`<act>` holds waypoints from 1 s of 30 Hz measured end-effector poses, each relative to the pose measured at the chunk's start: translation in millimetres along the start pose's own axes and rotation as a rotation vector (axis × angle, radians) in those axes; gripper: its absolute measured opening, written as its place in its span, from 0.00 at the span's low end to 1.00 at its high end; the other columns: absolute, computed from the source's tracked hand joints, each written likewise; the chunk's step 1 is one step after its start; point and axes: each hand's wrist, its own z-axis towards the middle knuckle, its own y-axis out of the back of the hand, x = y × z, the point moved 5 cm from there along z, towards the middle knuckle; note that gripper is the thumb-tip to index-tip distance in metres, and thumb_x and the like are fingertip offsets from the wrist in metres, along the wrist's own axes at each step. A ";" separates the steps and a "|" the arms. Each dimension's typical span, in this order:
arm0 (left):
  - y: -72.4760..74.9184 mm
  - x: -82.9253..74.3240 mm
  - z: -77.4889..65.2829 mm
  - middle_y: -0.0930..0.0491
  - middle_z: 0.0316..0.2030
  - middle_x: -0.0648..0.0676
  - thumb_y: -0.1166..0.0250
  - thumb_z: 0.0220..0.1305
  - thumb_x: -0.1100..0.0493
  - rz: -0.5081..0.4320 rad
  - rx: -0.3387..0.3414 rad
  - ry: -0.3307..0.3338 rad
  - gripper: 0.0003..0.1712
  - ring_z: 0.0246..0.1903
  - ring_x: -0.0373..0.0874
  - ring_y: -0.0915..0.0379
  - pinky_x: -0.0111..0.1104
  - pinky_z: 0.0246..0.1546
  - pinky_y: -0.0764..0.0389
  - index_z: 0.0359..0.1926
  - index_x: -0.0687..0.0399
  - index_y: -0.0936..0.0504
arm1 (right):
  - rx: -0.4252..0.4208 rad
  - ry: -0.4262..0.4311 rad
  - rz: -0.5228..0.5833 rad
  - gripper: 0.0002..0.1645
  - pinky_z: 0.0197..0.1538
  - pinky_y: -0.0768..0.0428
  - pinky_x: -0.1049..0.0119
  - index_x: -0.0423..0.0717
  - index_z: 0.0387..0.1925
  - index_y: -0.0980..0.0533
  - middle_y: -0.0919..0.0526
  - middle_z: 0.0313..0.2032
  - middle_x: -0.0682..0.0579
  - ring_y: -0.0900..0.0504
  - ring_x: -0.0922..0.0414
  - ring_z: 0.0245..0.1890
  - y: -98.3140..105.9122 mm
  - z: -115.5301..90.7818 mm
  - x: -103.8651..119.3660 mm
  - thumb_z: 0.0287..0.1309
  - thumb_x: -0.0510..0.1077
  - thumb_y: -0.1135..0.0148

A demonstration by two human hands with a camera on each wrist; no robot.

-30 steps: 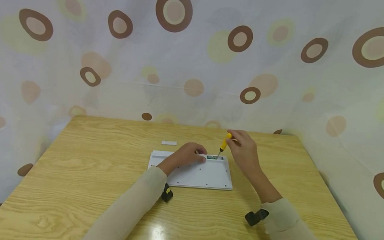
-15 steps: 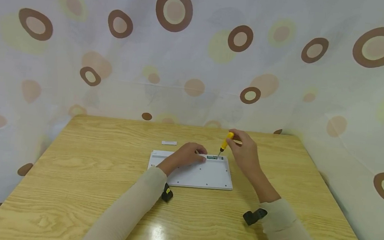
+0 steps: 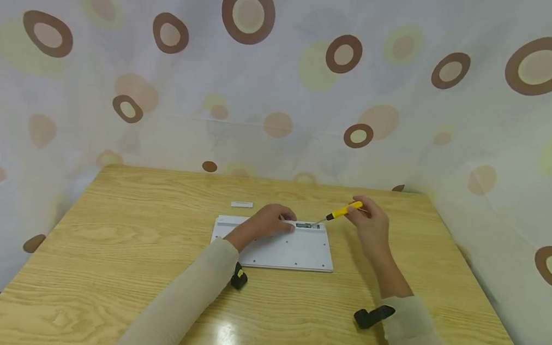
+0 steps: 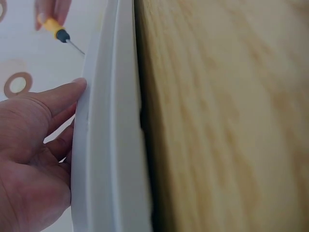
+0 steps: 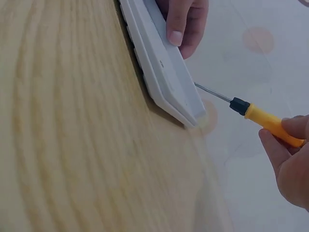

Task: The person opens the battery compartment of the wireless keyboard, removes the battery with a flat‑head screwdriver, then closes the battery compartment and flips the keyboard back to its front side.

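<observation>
A white keyboard lies face down, its underside dotted with screws. Near its far right corner an uncovered slot shows green circuit board. My left hand grips the raised far edge just left of the slot; the left wrist view has the thumb on that edge and the other fingers behind it. With thumb and fingertips my right hand holds a screwdriver by its yellow handle. Its shaft slants low to the left, the tip at the slot; in the right wrist view the keyboard's edge hides the tip.
Behind the keyboard lies a small white cover on the wooden table. A patterned curtain hangs along the table's back and sides. Each wrist carries a black camera.
My right hand has swung right and down, tilting the screwdriver from steep to a much flatter slant, its tip still at the slot. The left hand and keyboard have stayed in place.
</observation>
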 end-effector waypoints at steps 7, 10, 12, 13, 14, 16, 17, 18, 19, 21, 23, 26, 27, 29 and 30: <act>2.4 0.2 -2.2 0.17 0.49 0.50 0.33 0.69 0.54 -0.022 -0.003 0.007 0.15 0.48 0.43 0.24 0.39 0.54 0.24 0.54 0.51 0.16 | -0.113 -0.184 0.172 0.28 0.54 0.21 0.71 0.33 0.69 0.34 0.28 0.55 0.46 0.18 0.63 0.49 4.0 -8.5 -20.8 0.72 0.37 0.44; 1.5 0.0 -2.5 0.17 0.49 0.50 0.33 0.69 0.54 -0.026 0.000 0.008 0.15 0.48 0.43 0.24 0.39 0.54 0.24 0.54 0.51 0.16 | -0.152 -0.293 0.257 0.30 0.56 0.21 0.69 0.33 0.72 0.37 0.28 0.54 0.47 0.17 0.65 0.46 4.9 -12.0 -29.5 0.72 0.35 0.45; 0.7 0.4 -2.3 0.17 0.49 0.50 0.33 0.69 0.54 -0.030 0.001 0.010 0.16 0.48 0.43 0.24 0.39 0.54 0.24 0.54 0.51 0.16 | -0.178 -0.375 0.328 0.31 0.58 0.22 0.67 0.35 0.73 0.38 0.29 0.54 0.48 0.16 0.65 0.44 5.0 -13.7 -36.4 0.72 0.35 0.46; 0.3 1.0 -1.8 0.17 0.49 0.49 0.33 0.69 0.54 -0.029 0.001 0.010 0.16 0.48 0.42 0.24 0.39 0.54 0.24 0.54 0.51 0.16 | -0.188 -0.415 0.367 0.31 0.59 0.23 0.67 0.37 0.74 0.38 0.29 0.54 0.48 0.16 0.65 0.44 4.9 -14.3 -39.8 0.72 0.35 0.46; 0.1 1.4 -1.7 0.17 0.49 0.49 0.33 0.69 0.54 -0.030 0.001 0.010 0.15 0.48 0.42 0.24 0.39 0.54 0.24 0.54 0.50 0.16 | -0.200 -0.452 0.404 0.31 0.60 0.23 0.66 0.38 0.74 0.39 0.29 0.55 0.48 0.16 0.64 0.44 4.4 -15.0 -42.5 0.72 0.34 0.46; 0.0 2.5 -1.2 0.17 0.48 0.49 0.33 0.69 0.53 -0.031 -0.002 0.011 0.16 0.47 0.42 0.24 0.39 0.53 0.24 0.54 0.50 0.16 | -0.217 -0.503 0.462 0.31 0.60 0.23 0.66 0.39 0.74 0.38 0.30 0.59 0.47 0.15 0.63 0.44 3.2 -16.1 -45.9 0.72 0.33 0.47; 0.1 2.9 -0.9 0.17 0.48 0.49 0.33 0.69 0.53 -0.033 -0.004 0.010 0.16 0.47 0.42 0.24 0.39 0.53 0.23 0.54 0.50 0.16 | -0.220 -0.521 0.482 0.32 0.59 0.23 0.67 0.39 0.74 0.39 0.31 0.62 0.44 0.15 0.64 0.43 2.4 -16.6 -46.6 0.72 0.32 0.48; 0.3 3.3 -0.9 0.17 0.48 0.49 0.33 0.69 0.53 -0.033 -0.004 0.010 0.16 0.47 0.42 0.24 0.39 0.53 0.23 0.55 0.50 0.16 | -0.219 -0.531 0.494 0.32 0.59 0.23 0.68 0.39 0.75 0.39 0.33 0.66 0.42 0.15 0.64 0.43 1.9 -16.9 -46.8 0.72 0.32 0.49; 0.5 3.6 -0.6 0.17 0.49 0.49 0.33 0.69 0.53 -0.035 -0.005 0.009 0.16 0.47 0.42 0.24 0.39 0.53 0.23 0.55 0.49 0.16 | -0.217 -0.537 0.503 0.32 0.58 0.22 0.68 0.38 0.75 0.40 0.35 0.69 0.41 0.15 0.64 0.43 1.5 -17.3 -46.3 0.72 0.31 0.49; 0.7 4.0 -0.4 0.17 0.49 0.49 0.33 0.69 0.53 -0.038 -0.004 0.007 0.16 0.47 0.42 0.24 0.40 0.52 0.23 0.55 0.49 0.16 | -0.209 -0.541 0.516 0.32 0.58 0.22 0.69 0.37 0.75 0.41 0.41 0.74 0.39 0.15 0.65 0.41 0.8 -18.0 -44.5 0.72 0.30 0.50; 0.8 4.0 -0.2 0.17 0.49 0.49 0.33 0.69 0.53 -0.038 -0.001 0.003 0.16 0.47 0.43 0.24 0.40 0.52 0.23 0.55 0.49 0.16 | -0.197 -0.544 0.528 0.32 0.58 0.23 0.70 0.36 0.75 0.42 0.45 0.76 0.39 0.15 0.65 0.41 0.5 -18.6 -43.0 0.72 0.29 0.52; 0.3 4.0 0.0 0.17 0.49 0.49 0.33 0.69 0.53 -0.036 0.004 -0.001 0.15 0.47 0.43 0.24 0.40 0.51 0.23 0.55 0.49 0.16 | -0.193 -0.554 0.540 0.32 0.59 0.23 0.69 0.36 0.75 0.42 0.47 0.77 0.40 0.15 0.64 0.43 0.7 -19.5 -42.2 0.73 0.29 0.52; 0.1 4.0 0.2 0.17 0.49 0.49 0.33 0.69 0.53 -0.035 0.004 -0.001 0.15 0.47 0.42 0.24 0.39 0.51 0.23 0.54 0.48 0.16 | -0.194 -0.556 0.540 0.32 0.59 0.23 0.69 0.36 0.75 0.42 0.48 0.77 0.40 0.15 0.63 0.44 0.7 -19.8 -41.8 0.73 0.29 0.52; -0.3 4.0 0.2 0.17 0.48 0.49 0.33 0.69 0.53 -0.036 0.005 -0.001 0.15 0.47 0.42 0.24 0.39 0.51 0.23 0.54 0.48 0.16 | -0.199 -0.561 0.532 0.32 0.59 0.23 0.69 0.36 0.75 0.41 0.47 0.77 0.41 0.16 0.62 0.47 1.4 -20.6 -41.8 0.73 0.30 0.52; -0.5 3.9 0.2 0.17 0.48 0.49 0.33 0.69 0.53 -0.039 0.004 -0.001 0.15 0.46 0.42 0.24 0.39 0.51 0.23 0.54 0.48 0.16 | -0.203 -0.562 0.525 0.32 0.59 0.23 0.69 0.37 0.75 0.41 0.46 0.77 0.41 0.17 0.62 0.49 1.8 -21.1 -41.5 0.73 0.30 0.52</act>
